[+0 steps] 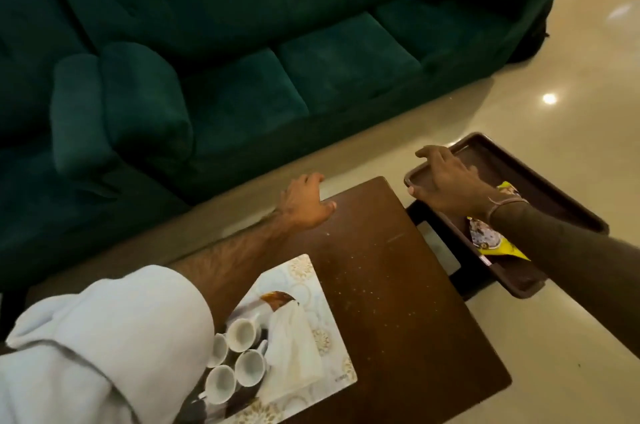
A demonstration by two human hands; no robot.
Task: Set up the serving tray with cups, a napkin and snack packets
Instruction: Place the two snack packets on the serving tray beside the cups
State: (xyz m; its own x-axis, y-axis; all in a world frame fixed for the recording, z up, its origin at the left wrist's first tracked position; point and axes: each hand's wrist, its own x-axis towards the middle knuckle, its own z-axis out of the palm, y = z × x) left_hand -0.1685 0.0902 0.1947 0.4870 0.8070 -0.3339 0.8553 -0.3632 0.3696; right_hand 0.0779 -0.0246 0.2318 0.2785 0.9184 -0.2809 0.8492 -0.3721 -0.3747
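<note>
A dark brown serving tray [540, 178] sits off the table's right side, over a black frame [433, 216]. My right hand [446, 181] grips the tray's near left rim, thumb under and fingers over it. Two yellow snack packets lie in the tray, one [485, 238] partly under my forearm and one [509, 189] behind my wrist. Several white cups [242, 333] stand together on a patterned placemat [304, 271] near me, next to a folded cream napkin [294, 347]. My left hand [304, 205] holds the table's far edge, fingers curled over it.
The brown wooden table [398, 285] stands on a glossy beige floor [571, 94]. A dark green sofa [277, 43] runs along the far side, with a second green seat [86, 181] at the left close to the table.
</note>
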